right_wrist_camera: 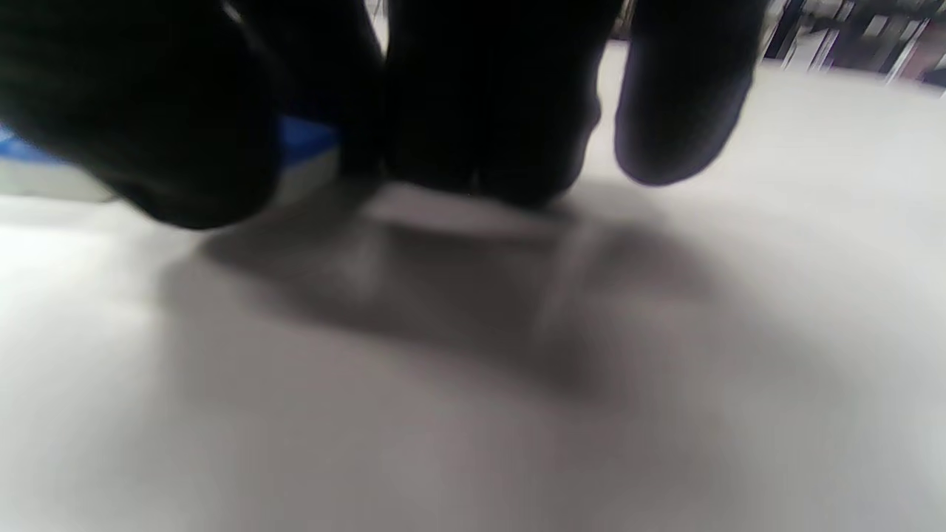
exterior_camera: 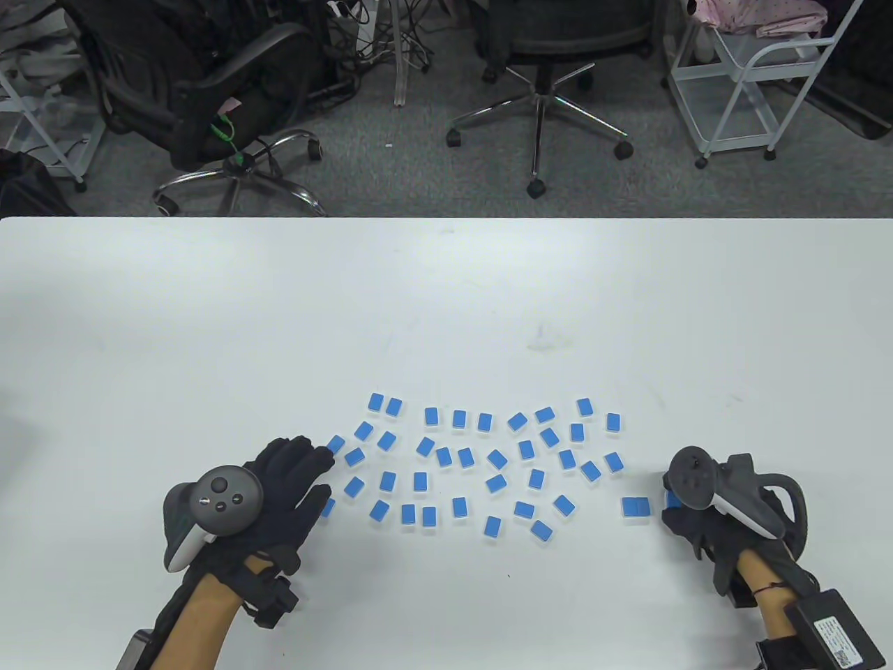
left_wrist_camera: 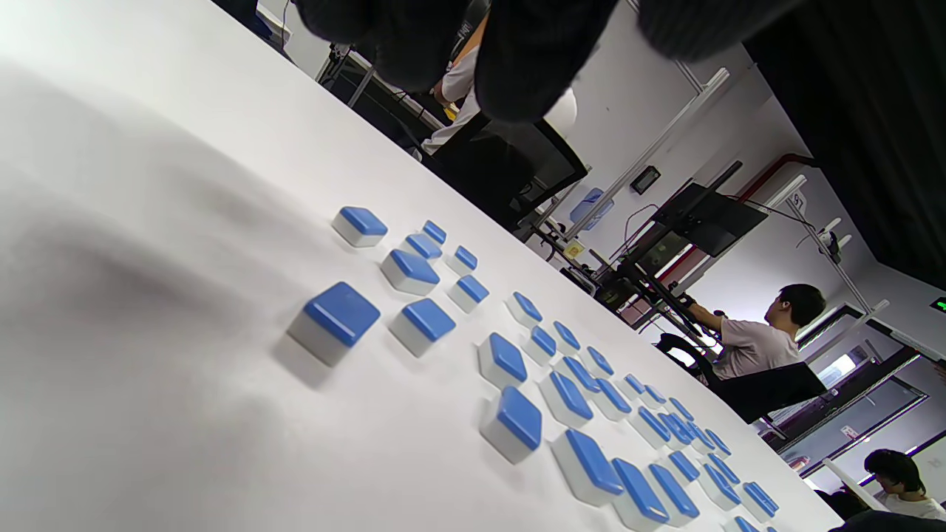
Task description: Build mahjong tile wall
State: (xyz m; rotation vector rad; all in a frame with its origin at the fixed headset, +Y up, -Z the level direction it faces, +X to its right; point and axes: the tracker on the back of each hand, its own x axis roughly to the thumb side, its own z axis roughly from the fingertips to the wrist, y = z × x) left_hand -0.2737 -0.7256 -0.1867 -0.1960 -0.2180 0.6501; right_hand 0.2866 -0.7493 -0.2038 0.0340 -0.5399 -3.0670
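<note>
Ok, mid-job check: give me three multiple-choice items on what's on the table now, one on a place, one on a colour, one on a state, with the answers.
1. Where does the right hand sit relative to the scattered tiles?
A. At their right end
B. Far side of the table
C. In their middle

2. What colour are the tiles' upturned backs?
A. Green
B. Blue
C. Red

3. How do the tiles lie?
A. Stacked two high
B. In one finished row
C. Loose, single layer, flat

Answers:
1. A, the table view shows it beside the wider blue block, right of the spread.
2. B, blue tops over white bodies in the left wrist view.
3. C, they lie separately at mixed angles near the left hand.
</note>
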